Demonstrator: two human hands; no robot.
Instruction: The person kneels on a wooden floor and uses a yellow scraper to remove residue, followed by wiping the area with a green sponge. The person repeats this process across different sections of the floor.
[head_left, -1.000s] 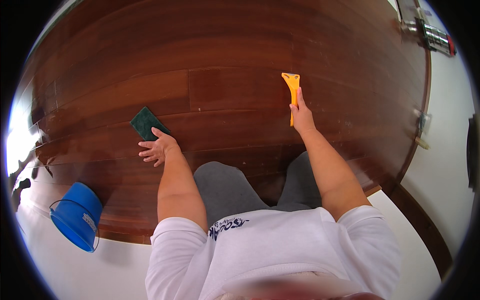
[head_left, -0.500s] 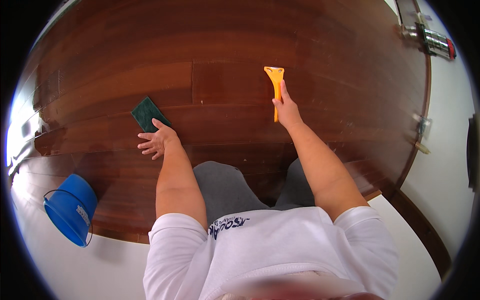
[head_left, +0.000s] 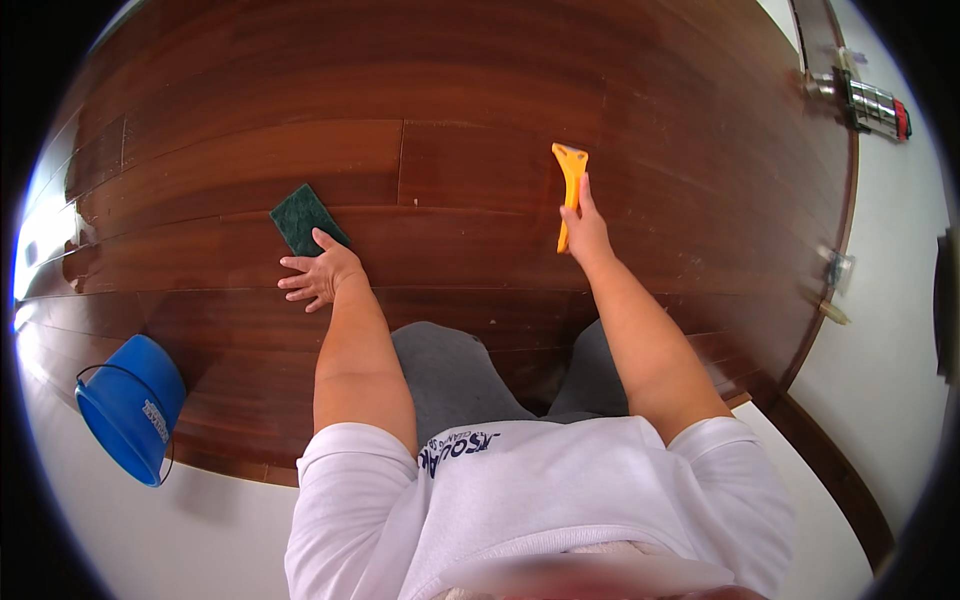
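My right hand (head_left: 588, 228) is closed round the handle of a yellow scraper (head_left: 571, 184). The scraper's wide head points away from me, over the dark reddish-brown wooden floor (head_left: 470, 165). My left hand (head_left: 322, 276) lies on the floor with its fingers spread. Just beyond it is a green scouring pad (head_left: 308, 218), flat on the boards. The left thumb reaches to the pad's near edge, while the other fingers rest beside it.
A blue bucket (head_left: 130, 410) with a dark handle stands at the lower left. By the right wall are a metal cylinder with a red end (head_left: 880, 108) and a brush-like tool (head_left: 834, 313). Bright light glares off the boards at the far left.
The right hand and scraper appear slightly further right and nearer to me. The whole view has shifted a little, and the left hand stays beside the pad.
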